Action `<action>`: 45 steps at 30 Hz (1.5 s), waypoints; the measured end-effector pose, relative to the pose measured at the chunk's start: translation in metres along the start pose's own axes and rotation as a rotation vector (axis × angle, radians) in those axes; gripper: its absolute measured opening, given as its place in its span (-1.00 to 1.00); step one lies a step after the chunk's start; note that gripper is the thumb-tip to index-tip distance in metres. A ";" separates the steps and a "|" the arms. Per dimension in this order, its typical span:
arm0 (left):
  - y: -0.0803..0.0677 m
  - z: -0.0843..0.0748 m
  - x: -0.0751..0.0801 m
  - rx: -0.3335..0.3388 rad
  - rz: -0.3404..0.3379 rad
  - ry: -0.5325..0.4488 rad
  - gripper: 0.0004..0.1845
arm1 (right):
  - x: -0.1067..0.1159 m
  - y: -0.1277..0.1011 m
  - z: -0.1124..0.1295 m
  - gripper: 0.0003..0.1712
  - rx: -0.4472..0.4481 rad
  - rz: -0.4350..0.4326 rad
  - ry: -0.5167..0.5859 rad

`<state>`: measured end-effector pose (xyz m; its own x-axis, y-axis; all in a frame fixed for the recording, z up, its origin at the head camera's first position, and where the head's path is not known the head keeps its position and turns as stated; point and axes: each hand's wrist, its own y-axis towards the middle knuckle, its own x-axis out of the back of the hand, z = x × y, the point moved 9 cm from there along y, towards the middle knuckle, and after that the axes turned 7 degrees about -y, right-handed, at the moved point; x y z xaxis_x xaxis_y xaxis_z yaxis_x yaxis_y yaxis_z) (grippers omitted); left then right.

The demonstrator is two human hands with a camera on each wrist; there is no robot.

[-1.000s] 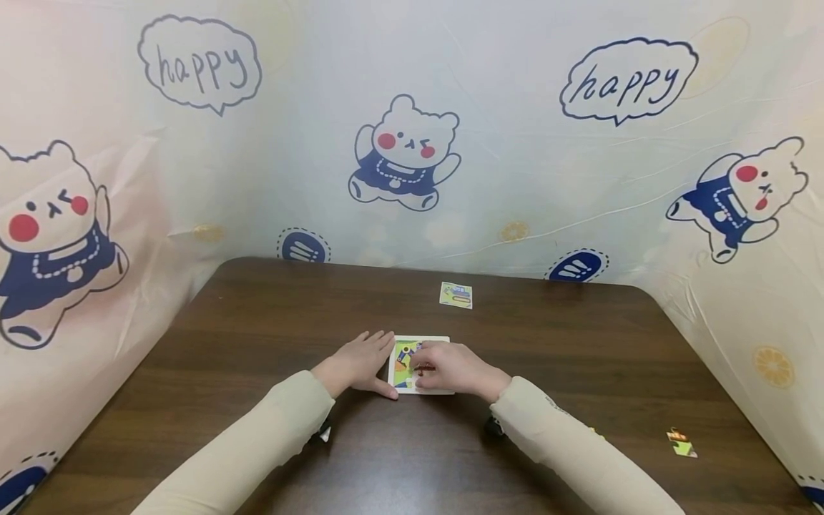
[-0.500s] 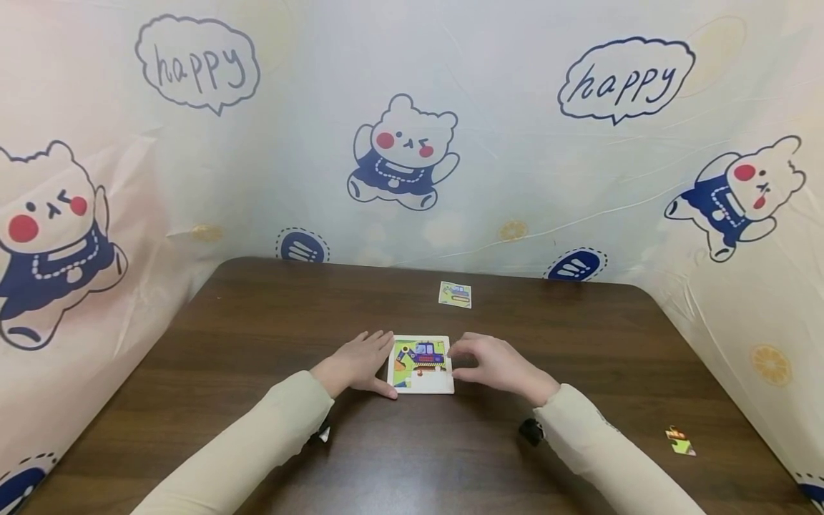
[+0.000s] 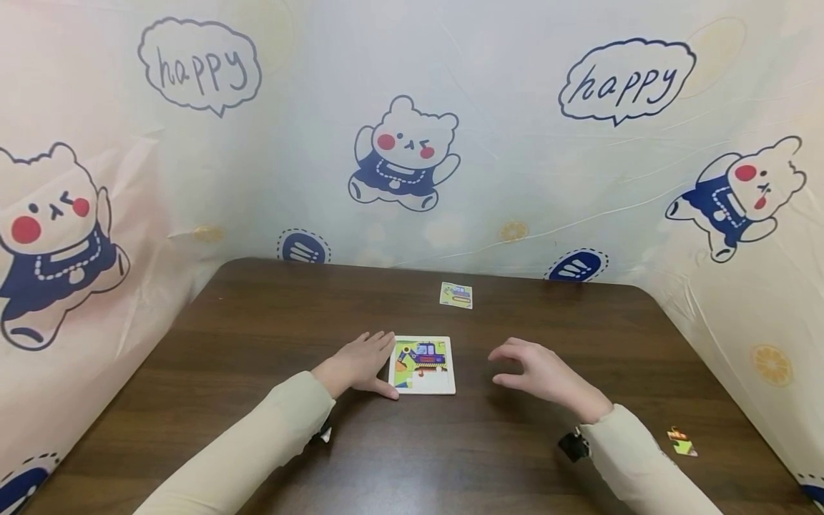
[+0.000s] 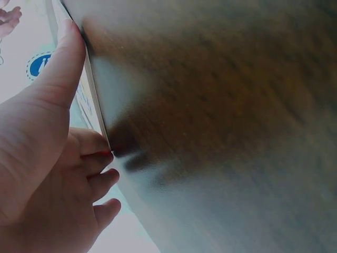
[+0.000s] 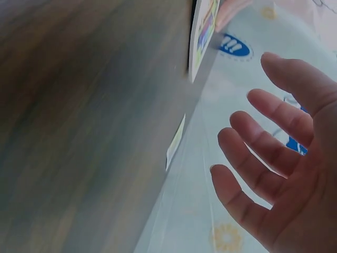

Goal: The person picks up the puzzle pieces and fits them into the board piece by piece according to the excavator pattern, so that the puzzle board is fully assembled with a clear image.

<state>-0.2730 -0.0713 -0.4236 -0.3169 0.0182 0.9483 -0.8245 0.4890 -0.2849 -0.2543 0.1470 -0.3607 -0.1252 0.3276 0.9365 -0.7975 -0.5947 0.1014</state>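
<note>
Left hand: my left hand (image 3: pixel 360 363) lies flat on the tabletop (image 3: pixel 257 336), fingers straight, thumb and fingertips against the left edge of the puzzle board (image 3: pixel 422 365); it grips nothing.
Right hand: my right hand (image 3: pixel 539 373) hovers to the right of the board, apart from it, fingers loosely spread and slightly bent, holding nothing.
Puzzle board: near the middle of the tabletop, between my hands; a digger picture fills the top and left, and the lower right shows white.
Hard to see: the left wrist view shows the board only as a thin edge under my thumb (image 4: pixel 63 68); the right wrist view is blurred, with the board (image 5: pixel 202 31) seen edge-on and far off.
Small card: a little picture card (image 3: pixel 455 295) lies behind the board, near the far edge; its drawing is too small to read.
Loose piece: one puzzle piece (image 3: pixel 680 442) lies near the right edge, well apart from my right hand.
Cut off: both sleeves run out of the bottom of the head view.
Edges: a printed curtain (image 3: pixel 412 136) stands close round the far, left and right sides.
Open room: bare wood on both sides of the board and in front of it.
</note>
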 end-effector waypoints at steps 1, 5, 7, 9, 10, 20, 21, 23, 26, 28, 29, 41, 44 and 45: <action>0.000 0.000 0.000 -0.001 -0.001 -0.002 0.11 | 0.002 -0.004 -0.004 -0.68 -0.009 -0.003 0.003; 0.000 -0.001 0.001 -0.002 -0.005 -0.001 0.11 | 0.012 -0.024 -0.017 -0.69 -0.024 -0.030 0.016; 0.000 -0.001 0.001 -0.003 -0.006 0.002 0.10 | 0.016 -0.036 -0.024 -0.69 -0.022 -0.038 0.025; -0.001 -0.001 0.001 -0.002 -0.003 0.001 0.10 | 0.020 -0.047 -0.030 -0.66 -0.018 -0.043 0.037; -0.001 -0.001 0.001 -0.001 -0.001 0.000 0.10 | 0.021 -0.053 -0.034 -0.65 -0.016 -0.045 0.038; -0.002 0.000 0.000 0.016 0.006 -0.010 0.10 | 0.016 -0.099 -0.071 -0.51 -0.019 0.029 0.036; -0.002 0.000 0.000 0.015 0.004 -0.010 0.10 | 0.013 -0.103 -0.074 -0.51 -0.016 0.046 0.039; -0.002 0.000 0.000 0.017 0.006 -0.006 0.10 | 0.007 -0.110 -0.080 -0.54 -0.015 0.082 0.052; -0.001 0.000 0.000 0.017 0.005 -0.003 0.10 | 0.000 -0.118 -0.086 -0.58 -0.014 0.130 0.079; -0.001 0.000 0.000 0.018 0.006 -0.002 0.10 | -0.003 -0.122 -0.088 -0.59 0.004 0.136 0.089; -0.001 0.000 0.000 0.016 0.005 -0.003 0.10 | -0.003 -0.123 -0.088 -0.60 0.020 0.132 0.092; -0.003 -0.001 0.001 0.011 0.005 -0.007 0.09 | -0.003 -0.128 -0.082 -0.65 0.112 0.051 0.072; -0.003 -0.001 0.000 0.009 0.009 -0.001 0.09 | -0.003 -0.127 -0.082 -0.67 0.091 0.065 0.074; -0.002 -0.001 0.000 0.007 0.010 0.003 0.09 | -0.004 -0.126 -0.082 -0.68 0.081 0.071 0.077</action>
<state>-0.2708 -0.0718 -0.4230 -0.3234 0.0259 0.9459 -0.8247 0.4823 -0.2952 -0.2024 0.2810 -0.4045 -0.2275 0.3363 0.9139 -0.7350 -0.6749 0.0654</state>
